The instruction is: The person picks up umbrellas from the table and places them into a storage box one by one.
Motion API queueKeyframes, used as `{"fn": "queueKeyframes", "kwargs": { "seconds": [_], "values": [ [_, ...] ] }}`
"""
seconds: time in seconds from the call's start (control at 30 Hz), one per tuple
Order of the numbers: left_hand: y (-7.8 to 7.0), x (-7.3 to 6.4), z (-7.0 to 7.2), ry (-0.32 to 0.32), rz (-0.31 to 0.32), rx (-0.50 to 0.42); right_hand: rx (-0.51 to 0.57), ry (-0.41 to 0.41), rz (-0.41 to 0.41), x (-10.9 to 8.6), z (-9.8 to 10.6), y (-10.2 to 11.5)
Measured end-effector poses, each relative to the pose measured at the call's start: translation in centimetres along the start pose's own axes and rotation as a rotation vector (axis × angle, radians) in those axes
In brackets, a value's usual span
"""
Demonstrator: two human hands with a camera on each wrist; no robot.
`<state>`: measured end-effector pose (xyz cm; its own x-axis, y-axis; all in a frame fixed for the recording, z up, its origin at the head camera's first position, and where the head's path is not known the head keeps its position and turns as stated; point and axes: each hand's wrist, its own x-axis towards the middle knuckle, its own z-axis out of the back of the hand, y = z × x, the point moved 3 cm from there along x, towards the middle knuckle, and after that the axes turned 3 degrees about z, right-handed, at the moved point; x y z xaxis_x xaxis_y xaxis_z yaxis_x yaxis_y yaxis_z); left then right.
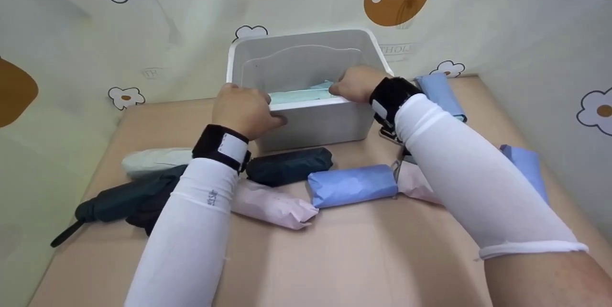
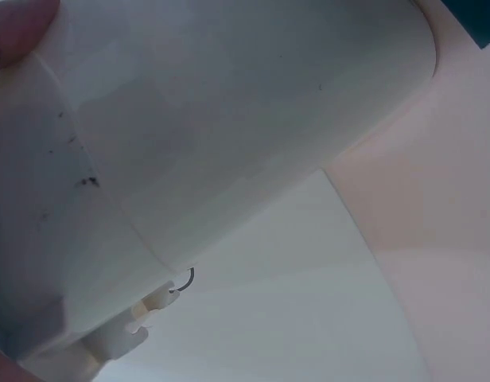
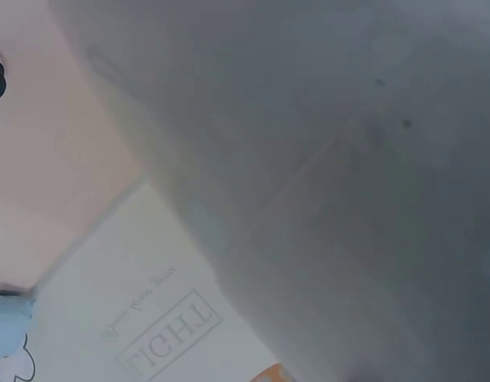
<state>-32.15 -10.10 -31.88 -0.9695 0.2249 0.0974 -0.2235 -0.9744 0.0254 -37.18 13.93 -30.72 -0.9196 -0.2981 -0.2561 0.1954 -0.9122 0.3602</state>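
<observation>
A white plastic bin (image 1: 311, 125) stands upright at the back of the table. My left hand (image 1: 244, 111) grips its near left rim, thumb against the outer wall and fingers over the edge. The thumb (image 2: 18, 32) shows at the corner of the left wrist view. My right hand (image 1: 361, 84) reaches over the near right rim, fingertips beside mint-green folded fabric (image 1: 303, 95) inside. Those fingers are mostly hidden, and I cannot tell whether they hold the fabric or the rim. In the right wrist view the bin's grey wall (image 3: 309, 159) fills most of the picture.
Folded umbrellas lie before the bin: a dark one (image 1: 289, 166), a blue one (image 1: 354, 186), pink ones (image 1: 272, 204) and a pale one (image 1: 155, 161). A dark umbrella with a handle (image 1: 124, 197) lies left. Blue bundles (image 1: 440, 94) lie right. A patterned wall covering (image 1: 181, 34) hangs behind.
</observation>
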Motion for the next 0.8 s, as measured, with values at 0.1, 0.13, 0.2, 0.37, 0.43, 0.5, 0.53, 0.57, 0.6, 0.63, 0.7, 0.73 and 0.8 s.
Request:
{"fn": "queueKeyframes", "kwargs": {
  "seconds": [0.1,0.13,0.2,0.37,0.43,0.5,0.53,0.57,0.6,0.63,0.7,0.73,0.8],
  "values": [
    [0.0,0.0,0.0,-0.002,0.002,-0.009,0.065,-0.073,0.021,-0.1,0.0,-0.2],
    [-0.1,0.0,-0.1,-0.001,0.003,-0.01,0.096,-0.096,0.031,-0.2,0.1,-0.2],
    [-0.1,0.0,-0.1,0.001,0.007,-0.01,0.147,-0.151,0.079,-0.4,0.2,-0.4],
    [-0.1,-0.1,-0.1,-0.002,0.005,0.001,0.295,-0.283,0.17,-2.0,0.7,-1.4],
    [0.0,-0.2,-0.1,-0.002,-0.001,0.009,0.348,-0.322,0.173,-2.8,0.9,-2.1],
    [0.0,-0.3,-0.1,0.0,-0.007,0.017,0.382,-0.359,0.177,-3.8,1.0,-2.8],
    [0.1,-0.3,-0.2,0.002,-0.009,0.019,0.393,-0.372,0.175,-4.2,1.1,-3.3],
    [0.1,-0.3,-0.2,0.002,-0.01,0.017,0.402,-0.379,0.169,-4.8,1.2,-3.7],
    [0.1,-0.3,-0.2,0.001,-0.011,0.015,0.426,-0.388,0.163,-5.4,1.4,-4.2],
    [0.1,-0.2,-0.2,0.001,-0.011,0.01,0.429,-0.404,0.165,-5.9,1.6,-4.8],
    [0.1,-0.2,-0.1,-0.001,-0.013,-0.003,0.417,-0.422,0.153,-7.1,2.1,-6.0],
    [0.1,-0.1,-0.1,-0.004,-0.016,-0.008,0.395,-0.427,0.144,-7.7,2.3,-6.7],
    [0.0,-0.1,0.0,-0.011,-0.021,-0.01,0.336,-0.42,0.126,-8.8,2.8,-8.1]
  ]
}}
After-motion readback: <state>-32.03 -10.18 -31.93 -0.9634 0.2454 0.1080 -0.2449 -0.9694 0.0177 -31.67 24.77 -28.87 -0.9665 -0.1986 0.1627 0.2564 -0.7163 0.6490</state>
